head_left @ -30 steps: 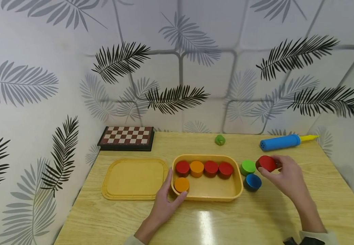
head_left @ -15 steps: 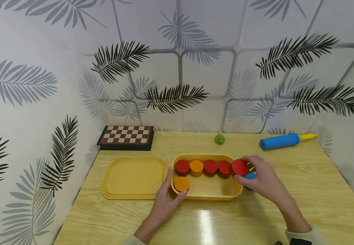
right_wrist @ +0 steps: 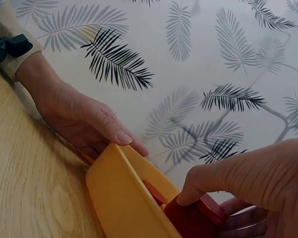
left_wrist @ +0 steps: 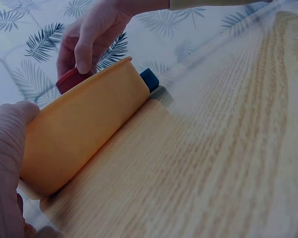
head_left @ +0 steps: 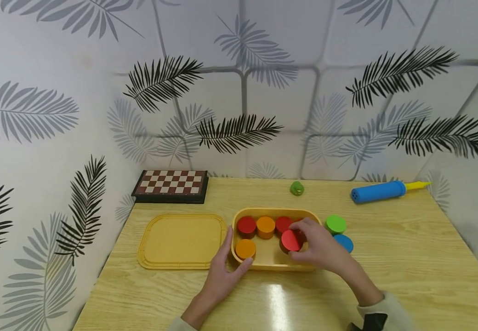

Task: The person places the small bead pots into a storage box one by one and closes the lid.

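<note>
My right hand pinches a small round red tub between thumb and fingers, over the yellow box. In the right wrist view the red tub shows a lid rim and sits just inside the box wall. My left hand holds the left end of the box, thumb at the front edge and fingers along the side. Inside the box, a back row has red tubs and an orange tub. Another orange tub is at the front left. My right hand partly hides the row's right end.
Right of the box stand a green tub and a blue tub. A flat yellow tray lies to the left. Farther back are a checkerboard case, a small green figure and a blue hand pump.
My right hand has carried the red tub leftward, from beside the green and blue tubs to over the box's front part. My left hand has stayed at the box's left end.
</note>
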Demonstrator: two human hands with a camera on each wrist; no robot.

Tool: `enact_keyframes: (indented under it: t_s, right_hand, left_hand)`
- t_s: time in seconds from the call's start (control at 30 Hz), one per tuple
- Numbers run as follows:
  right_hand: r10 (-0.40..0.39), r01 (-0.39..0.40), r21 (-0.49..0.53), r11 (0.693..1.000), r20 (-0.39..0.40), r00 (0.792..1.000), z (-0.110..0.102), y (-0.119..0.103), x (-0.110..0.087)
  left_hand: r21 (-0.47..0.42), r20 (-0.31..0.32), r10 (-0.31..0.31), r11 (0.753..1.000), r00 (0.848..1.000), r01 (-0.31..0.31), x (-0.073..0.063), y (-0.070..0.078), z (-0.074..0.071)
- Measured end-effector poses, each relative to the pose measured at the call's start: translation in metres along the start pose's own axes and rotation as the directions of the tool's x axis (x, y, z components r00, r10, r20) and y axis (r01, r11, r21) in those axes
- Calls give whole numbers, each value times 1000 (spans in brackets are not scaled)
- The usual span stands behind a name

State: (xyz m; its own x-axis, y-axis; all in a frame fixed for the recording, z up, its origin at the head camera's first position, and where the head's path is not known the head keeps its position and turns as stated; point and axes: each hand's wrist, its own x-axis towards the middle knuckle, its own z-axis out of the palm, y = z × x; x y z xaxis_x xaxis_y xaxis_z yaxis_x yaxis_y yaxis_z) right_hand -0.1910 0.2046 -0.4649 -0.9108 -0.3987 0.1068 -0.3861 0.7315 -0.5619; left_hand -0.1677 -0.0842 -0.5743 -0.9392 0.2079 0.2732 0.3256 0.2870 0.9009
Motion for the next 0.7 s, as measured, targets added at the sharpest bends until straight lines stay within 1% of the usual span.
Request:
enact_keyframes:
  t_s: [0.17, 0.23, 0.4, 0.57, 0.7]
  right_hand:
    - [-20, 22, -43, 999, 44, 999, 20, 1, 12]
    - [-16, 19, -49, 999, 58, 998, 27, 2, 17]
    - [-38, 44, -60, 997, 100, 994, 41, 2, 29]
    - [-54, 64, -74, 995, 128, 990, 51, 0, 36]
    - [-75, 85, -69, 994, 133, 988, 54, -4, 39]
  left_hand:
    - [5, 2, -6, 1000, 1000, 6, -3, -1, -1]
    - [2, 1, -8, 1000, 1000, 8, -3, -1, -1]
    - [-7, 1, -15, 1000, 1000, 15, -2, -1, -1]
    - [-12, 7, -16, 1000, 1000, 16, -1, 0, -1]
    - [-10, 4, 1, 1000, 1000, -1, 0, 0, -1]
